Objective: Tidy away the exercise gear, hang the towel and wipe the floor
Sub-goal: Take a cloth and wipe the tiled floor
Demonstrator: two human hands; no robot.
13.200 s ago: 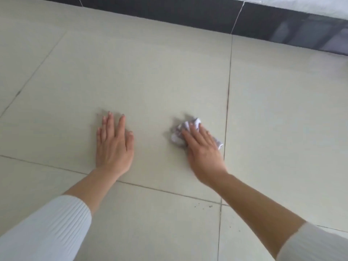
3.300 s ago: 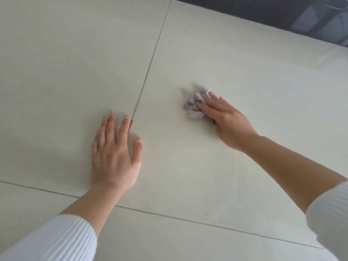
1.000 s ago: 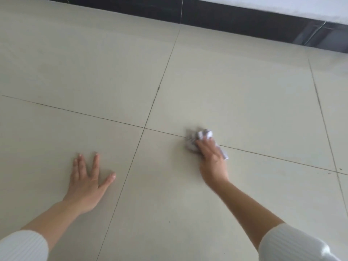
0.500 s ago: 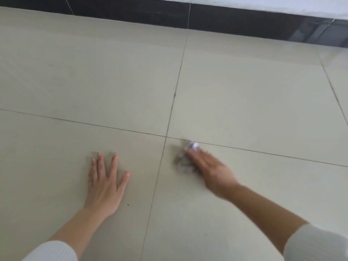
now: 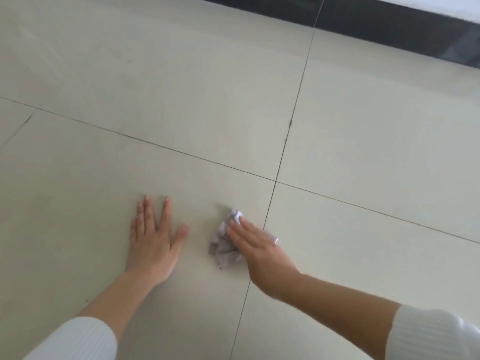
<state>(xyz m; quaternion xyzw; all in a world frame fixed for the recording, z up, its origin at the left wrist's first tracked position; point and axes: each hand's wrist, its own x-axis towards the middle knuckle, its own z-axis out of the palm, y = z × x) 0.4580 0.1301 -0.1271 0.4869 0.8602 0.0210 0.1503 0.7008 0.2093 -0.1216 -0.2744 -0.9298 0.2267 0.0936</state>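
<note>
A crumpled whitish-grey wipe (image 5: 224, 246) lies on the pale tiled floor (image 5: 181, 100), just left of a grout line. My right hand (image 5: 259, 252) presses flat on the wipe with straight fingers, covering its right part; a small white corner sticks out past the hand. To the left, my left hand (image 5: 153, 242) rests flat on the same tile, fingers spread, a short gap from the wipe. Both arms wear white ribbed sleeves.
A dark skirting strip (image 5: 389, 29) runs along the wall at the top right. Grout lines cross just beyond my right hand. A few dark specks lie on the tile near the wipe and my left forearm.
My right hand has slid the wipe left and nearer, across the grout line onto the tile that holds my left hand. The view has shifted left.
</note>
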